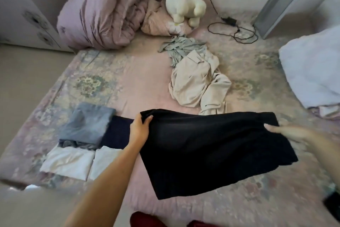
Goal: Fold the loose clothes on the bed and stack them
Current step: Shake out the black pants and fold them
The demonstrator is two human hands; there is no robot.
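Observation:
A black garment (211, 149) hangs spread between my hands over the near middle of the bed (139, 79). My left hand (140, 128) pinches its top left corner. My right hand (288, 132), blurred, grips its top right edge. Left of it lie folded clothes: a grey-blue piece (88, 123) on a dark navy one (116, 131), and two white folded pieces (68, 162) at the bed's near left. Farther back, a loose beige garment (195, 83) and a crumpled grey-green one (182, 48) lie in a heap.
A rolled pink duvet (103, 13), a pink pillow (160, 22) and a white plush toy (182, 0) sit at the bed's far end. A black cable with charger (235, 30) and a silver box (277, 6) lie far right. White bedding (312, 72) bulges at the right edge.

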